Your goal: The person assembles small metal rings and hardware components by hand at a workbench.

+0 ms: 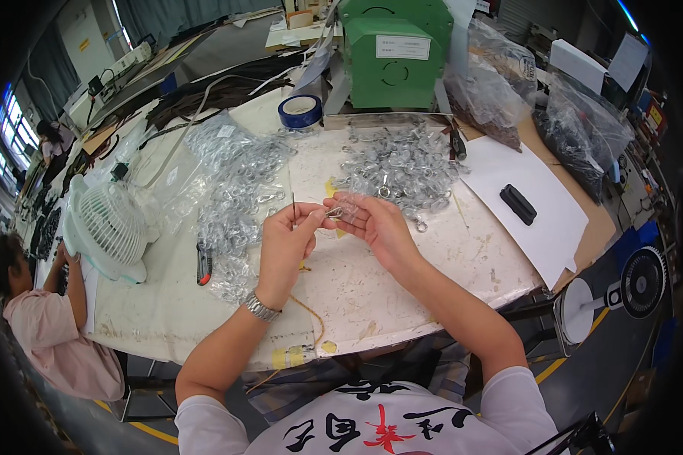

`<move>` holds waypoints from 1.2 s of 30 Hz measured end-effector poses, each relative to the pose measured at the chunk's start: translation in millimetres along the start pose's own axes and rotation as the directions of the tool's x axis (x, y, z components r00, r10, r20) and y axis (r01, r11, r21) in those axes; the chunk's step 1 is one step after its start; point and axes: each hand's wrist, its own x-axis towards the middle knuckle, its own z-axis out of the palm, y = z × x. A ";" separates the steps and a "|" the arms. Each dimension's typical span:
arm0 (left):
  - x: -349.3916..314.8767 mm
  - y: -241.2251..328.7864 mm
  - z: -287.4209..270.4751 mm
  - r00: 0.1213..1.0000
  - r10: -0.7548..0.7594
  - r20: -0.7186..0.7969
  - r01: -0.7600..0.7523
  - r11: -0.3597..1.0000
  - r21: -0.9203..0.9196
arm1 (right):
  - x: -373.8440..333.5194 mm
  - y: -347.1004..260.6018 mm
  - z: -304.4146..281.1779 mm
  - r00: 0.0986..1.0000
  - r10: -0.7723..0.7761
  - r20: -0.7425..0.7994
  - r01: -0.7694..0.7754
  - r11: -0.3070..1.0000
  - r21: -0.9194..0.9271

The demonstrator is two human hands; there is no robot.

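My left hand (284, 246), with a metal watch on its wrist, is closed, and a thin dark pointed tool (293, 199) sticks up out of it. Its thumb and forefinger meet a small shiny metal clasp (334, 213) in front of me. From the other side my right hand (381, 227) pinches the same clasp and the crumpled clear plastic wrap (348, 206) around it. Just beyond my hands lies a heap of wrapped metal clasps (402, 163). Another pile of clear-wrapped pieces (231, 193) spreads out left of my left hand.
A green machine (393, 76) stands at the table's far side, with a blue tape roll (300, 111) beside it. A red-and-black cutter (204, 264) and a white fan (110, 227) lie left. Right are white paper (531, 227) and a black object (517, 205). A co-worker (61, 326) sits left.
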 end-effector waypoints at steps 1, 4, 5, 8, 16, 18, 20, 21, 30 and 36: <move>-0.8 1.4 1.1 1.000 0.014 0.001 -0.014 1.000 -0.011 | -0.4 0.8 2.0 1.000 0.002 0.002 -0.002 1.000 0.000; -3.6 -0.4 4.1 0.999 0.030 0.034 -0.029 0.999 -0.031 | -1.6 7.2 4.6 0.999 0.018 -0.045 -0.019 1.000 -0.014; -4.1 -1.1 5.6 0.999 0.031 0.033 -0.030 0.999 -0.031 | -0.7 10.8 3.3 0.998 0.012 -0.057 -0.013 1.000 -0.013; -3.3 -7.1 6.5 0.998 0.054 0.043 -0.056 0.997 0.051 | -2.1 16.9 5.5 0.997 -0.001 -0.080 0.002 1.000 0.008; -4.6 -10.8 6.8 0.993 0.044 0.114 -0.058 0.991 0.120 | -5.3 21.6 11.7 0.998 -0.010 -0.062 0.014 0.997 0.070; -3.5 -11.5 7.0 0.990 0.029 0.137 -0.040 0.996 0.076 | -1.7 28.2 5.0 1.000 -0.022 -0.004 0.022 0.998 -0.059; -1.4 -13.0 7.2 0.986 0.017 0.163 -0.022 0.999 0.030 | -1.1 29.6 1.0 1.000 -0.010 0.023 0.011 0.997 -0.071; -0.2 -13.6 7.1 0.984 0.012 0.179 -0.013 1.000 0.002 | -1.7 28.6 0.6 0.999 0.006 0.051 -0.001 0.996 -0.084; 18.7 -2.9 -22.6 0.981 -0.062 0.181 0.077 0.994 -0.076 | -3.4 7.1 7.5 0.975 0.032 0.220 -0.011 0.995 -0.099; 14.8 2.1 -25.5 0.955 -0.067 0.288 0.069 0.998 0.003 | 7.4 9.0 -0.1 0.908 0.226 0.354 -0.184 0.972 -0.150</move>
